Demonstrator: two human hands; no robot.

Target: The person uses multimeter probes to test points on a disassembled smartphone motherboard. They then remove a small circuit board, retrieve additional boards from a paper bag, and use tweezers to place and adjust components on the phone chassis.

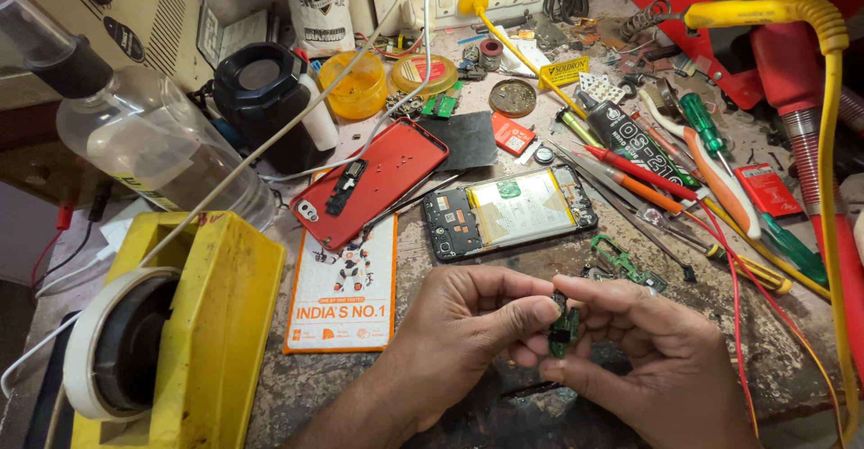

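1. A small green circuit board (564, 325) is pinched between both hands, above the near edge of the workbench (450, 278), raised toward the camera, seemingly so its parts can be looked at closely.
2. The left hand (468, 318) is closed on the board's left side, thumb and forefinger tips pressing it; the other fingers curl under.
3. The right hand (643, 341) grips its right side the same way, thumb on top, wrist angled inward.
4. Just beyond the hands an opened phone (510, 211) lies face down, battery and boards exposed, within easy reach.
5. Its red back cover (369, 182) rests to the left, partly over an orange-and-white card (345, 291).
6. Screwdrivers (711, 166) and tweezers (621, 197) fan out toward the right edge.
7. A yellow tape dispenser (180, 332) stands at the near left corner.
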